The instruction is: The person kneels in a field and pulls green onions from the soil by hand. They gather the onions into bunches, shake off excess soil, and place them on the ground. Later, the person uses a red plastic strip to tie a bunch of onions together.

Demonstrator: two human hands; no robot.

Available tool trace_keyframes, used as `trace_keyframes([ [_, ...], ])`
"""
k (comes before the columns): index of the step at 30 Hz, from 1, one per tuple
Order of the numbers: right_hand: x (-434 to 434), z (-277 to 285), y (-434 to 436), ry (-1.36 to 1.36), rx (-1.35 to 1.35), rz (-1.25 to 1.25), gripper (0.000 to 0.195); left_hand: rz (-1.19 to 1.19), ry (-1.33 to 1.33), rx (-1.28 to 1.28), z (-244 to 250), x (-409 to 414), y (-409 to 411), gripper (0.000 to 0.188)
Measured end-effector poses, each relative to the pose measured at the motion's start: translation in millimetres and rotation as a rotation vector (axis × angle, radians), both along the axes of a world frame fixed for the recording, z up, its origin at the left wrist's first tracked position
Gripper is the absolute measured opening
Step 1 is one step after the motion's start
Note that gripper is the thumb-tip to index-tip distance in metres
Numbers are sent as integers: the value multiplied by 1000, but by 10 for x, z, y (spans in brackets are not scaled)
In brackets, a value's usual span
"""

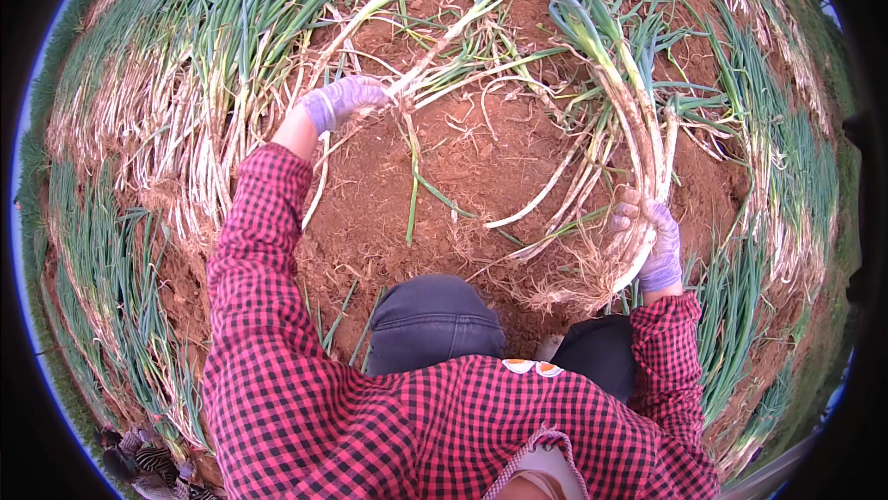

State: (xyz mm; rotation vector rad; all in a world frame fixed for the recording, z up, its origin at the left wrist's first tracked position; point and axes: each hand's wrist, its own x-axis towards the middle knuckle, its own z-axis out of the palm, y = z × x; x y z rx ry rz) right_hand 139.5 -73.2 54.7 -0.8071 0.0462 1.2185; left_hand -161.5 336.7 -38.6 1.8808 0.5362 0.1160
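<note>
My left hand (345,101), in a thin purple glove, reaches to the upper left of centre. Its fingers are closed around the root end of a few green onions (444,45), whose green tops point up and to the right. At the right, my gloved right hand (646,240) grips a bunch of long green onions (642,132) by the white stalks near their roots. The leaves of that bunch lie toward the top, and its tangled roots (576,278) hang left of the hand. Several loose onions (562,191) lie on the soil just left of the bunch.
Thick rows of pulled green onions lie at the left (180,104) and right (784,174). Reddish soil (388,188) with scattered roots and leaf scraps spreads between my hands. My knee in dark trousers (437,326) is at the lower centre. Patterned cloth items (152,462) lie at the lower left.
</note>
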Motion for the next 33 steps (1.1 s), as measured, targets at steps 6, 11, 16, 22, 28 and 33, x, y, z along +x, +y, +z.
trace_keyframes([
  [6,48,-623,295,250,-170,317,45,288,7,-1085,-178,-142,-1151,56],
  [11,-84,-703,374,186,-212,273,26,502,55,-1107,133,381,-2076,29],
  [16,-197,-596,345,152,-279,246,24,108,48,-581,170,1105,-2811,32],
  [22,-61,-546,45,-85,-588,237,39,-254,313,33,501,1592,-3320,39],
  [28,391,295,-306,-55,-520,202,37,332,384,23,472,1303,-3625,22],
  [33,883,1360,-617,137,-435,164,54,1387,1087,-6,-134,-843,-3053,47],
])
